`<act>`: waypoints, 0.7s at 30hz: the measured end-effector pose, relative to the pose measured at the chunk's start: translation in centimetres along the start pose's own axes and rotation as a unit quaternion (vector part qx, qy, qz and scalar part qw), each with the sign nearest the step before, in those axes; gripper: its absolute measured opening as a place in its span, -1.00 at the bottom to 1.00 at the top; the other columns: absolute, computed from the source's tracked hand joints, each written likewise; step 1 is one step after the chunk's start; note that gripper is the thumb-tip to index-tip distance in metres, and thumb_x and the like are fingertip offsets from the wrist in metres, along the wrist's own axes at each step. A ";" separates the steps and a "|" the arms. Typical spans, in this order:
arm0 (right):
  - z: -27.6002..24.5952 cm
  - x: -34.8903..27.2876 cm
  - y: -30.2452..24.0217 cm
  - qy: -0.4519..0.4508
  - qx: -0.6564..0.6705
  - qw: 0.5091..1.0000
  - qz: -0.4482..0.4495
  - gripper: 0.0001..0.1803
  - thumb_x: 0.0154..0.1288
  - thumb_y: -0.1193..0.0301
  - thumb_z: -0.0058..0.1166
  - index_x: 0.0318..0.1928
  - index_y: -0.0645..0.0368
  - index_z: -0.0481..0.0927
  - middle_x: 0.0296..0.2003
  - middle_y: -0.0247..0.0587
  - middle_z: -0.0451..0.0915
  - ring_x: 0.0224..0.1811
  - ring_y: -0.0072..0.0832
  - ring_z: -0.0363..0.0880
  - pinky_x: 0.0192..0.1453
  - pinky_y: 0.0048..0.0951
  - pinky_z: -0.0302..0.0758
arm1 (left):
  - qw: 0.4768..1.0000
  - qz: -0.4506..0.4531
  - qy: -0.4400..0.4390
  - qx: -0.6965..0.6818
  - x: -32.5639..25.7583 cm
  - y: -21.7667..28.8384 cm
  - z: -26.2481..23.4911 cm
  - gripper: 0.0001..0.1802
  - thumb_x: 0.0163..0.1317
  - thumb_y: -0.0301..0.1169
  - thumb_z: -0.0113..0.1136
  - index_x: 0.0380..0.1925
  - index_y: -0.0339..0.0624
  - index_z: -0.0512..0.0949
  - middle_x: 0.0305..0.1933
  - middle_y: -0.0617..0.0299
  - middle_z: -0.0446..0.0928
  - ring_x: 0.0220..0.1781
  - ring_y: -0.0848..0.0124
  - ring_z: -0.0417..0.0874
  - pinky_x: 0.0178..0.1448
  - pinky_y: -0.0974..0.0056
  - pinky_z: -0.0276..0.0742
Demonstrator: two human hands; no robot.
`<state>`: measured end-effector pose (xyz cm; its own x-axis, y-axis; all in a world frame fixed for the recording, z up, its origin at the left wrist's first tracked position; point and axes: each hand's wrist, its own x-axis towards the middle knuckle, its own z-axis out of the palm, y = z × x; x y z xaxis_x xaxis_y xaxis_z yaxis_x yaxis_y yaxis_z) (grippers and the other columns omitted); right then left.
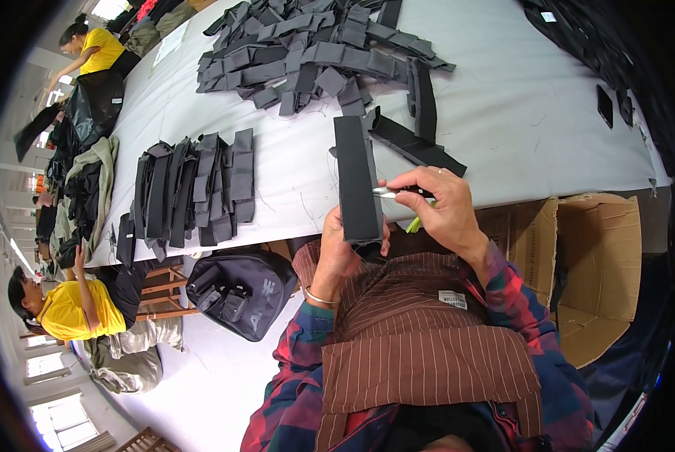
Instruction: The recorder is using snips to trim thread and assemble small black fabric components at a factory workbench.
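My left hand (pixel 339 252) is closed around the lower end of a dark fabric strip (pixel 358 177), which stands upright over the table's near edge. In my right hand (pixel 443 203) is a pair of thread snips (pixel 385 192) with a silvery tip and what looks like a bright green handle, partly hidden by the fingers. The tip is at the strip's right edge; whether it touches cannot be told. Just beyond my right hand, more loose dark strips (pixel 420 147) lie crossed on the white table (pixel 518 120).
A big heap of dark strips (pixel 307 53) covers the far table; a row of stacked strips (pixel 190 188) lies left. A black phone (pixel 604 107) rests at right. Below are an open cardboard box (pixel 597 279) and a black bag (pixel 243 290). Two people in yellow (pixel 81 309) work at left.
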<state>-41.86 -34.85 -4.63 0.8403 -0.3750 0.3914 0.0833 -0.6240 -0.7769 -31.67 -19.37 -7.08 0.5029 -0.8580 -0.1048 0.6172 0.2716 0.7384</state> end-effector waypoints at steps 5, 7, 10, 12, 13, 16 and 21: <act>0.2 0.0 0.4 0.016 0.005 0.998 0.062 -0.84 0.12 0.55 0.20 -0.24 0.21 0.63 -0.37 -0.22 0.63 -0.36 -0.39 0.55 -0.18 -0.46 0.45 | 0.998 -0.012 0.012 0.059 -0.1 -0.4 -0.5 -0.49 0.37 -0.28 -0.05 0.20 -0.42 0.28 -0.53 0.07 0.46 -0.62 0.37 0.48 -0.54 0.31 0.50; 0.1 0.1 0.1 0.048 0.067 0.993 0.089 -0.81 0.08 0.58 0.20 -0.23 0.21 0.63 -0.37 -0.22 0.60 -0.34 -0.39 0.55 -0.18 -0.48 0.45 | 0.998 -0.005 0.015 0.061 0.0 -0.1 -0.2 -0.53 0.35 -0.31 0.02 0.13 -0.42 0.34 -0.52 0.07 0.48 -0.60 0.35 0.51 -0.53 0.30 0.51; 0.1 0.4 -1.4 0.003 0.093 0.996 0.002 -0.73 -0.01 0.67 0.18 -0.23 0.18 0.63 -0.30 -0.23 0.55 -0.26 -0.40 0.57 -0.16 -0.48 0.48 | 0.994 0.001 0.070 0.079 0.3 -1.1 -1.0 -0.63 0.31 -0.37 0.09 0.04 -0.39 0.42 -0.43 0.11 0.53 -0.55 0.34 0.56 -0.54 0.29 0.52; 1.0 0.2 -1.5 -0.025 0.051 0.998 -0.039 -0.63 -0.08 0.73 0.15 -0.20 0.15 0.63 -0.22 -0.25 0.52 -0.20 -0.43 0.57 -0.15 -0.49 0.50 | 0.990 -0.004 0.072 0.119 0.2 -1.4 -1.3 -0.66 0.29 -0.41 0.12 0.01 -0.37 0.44 -0.35 0.14 0.54 -0.45 0.35 0.60 -0.45 0.29 0.55; 1.2 0.1 -1.2 -0.025 0.051 0.998 -0.038 -0.63 -0.08 0.73 0.15 -0.20 0.15 0.63 -0.22 -0.25 0.52 -0.20 -0.43 0.57 -0.15 -0.49 0.50 | 0.985 -0.011 0.073 0.158 0.3 -1.4 -1.2 -0.69 0.26 -0.45 0.16 -0.03 -0.36 0.46 -0.28 0.18 0.56 -0.35 0.35 0.63 -0.36 0.30 0.59; 1.0 0.6 -0.2 -0.013 0.069 0.997 -0.033 -0.68 -0.02 0.73 0.13 -0.19 0.20 0.60 -0.22 -0.26 0.54 -0.23 -0.47 0.57 -0.18 -0.51 0.51 | 0.983 -0.032 0.005 0.181 -0.3 -0.5 -0.5 -0.68 0.27 -0.48 0.16 0.01 -0.27 0.42 -0.16 0.28 0.54 -0.12 0.54 0.53 -0.02 0.41 0.48; 1.7 1.2 0.1 0.053 0.124 0.990 0.033 -0.88 0.15 0.61 0.12 -0.26 0.26 0.56 -0.47 -0.14 0.54 -0.40 -0.42 0.57 -0.30 -0.49 0.45 | 0.978 -0.075 0.005 0.192 -0.9 0.4 -0.3 -0.69 0.29 -0.48 0.12 0.02 -0.28 0.40 -0.07 0.22 0.47 -0.09 0.50 0.48 0.00 0.40 0.44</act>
<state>-39.96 -34.23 -5.10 0.7888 -0.4871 0.3749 0.1704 -0.4127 -0.8948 -31.73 -18.34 -6.91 0.4316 -0.8704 -0.2371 0.4129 -0.0431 0.9098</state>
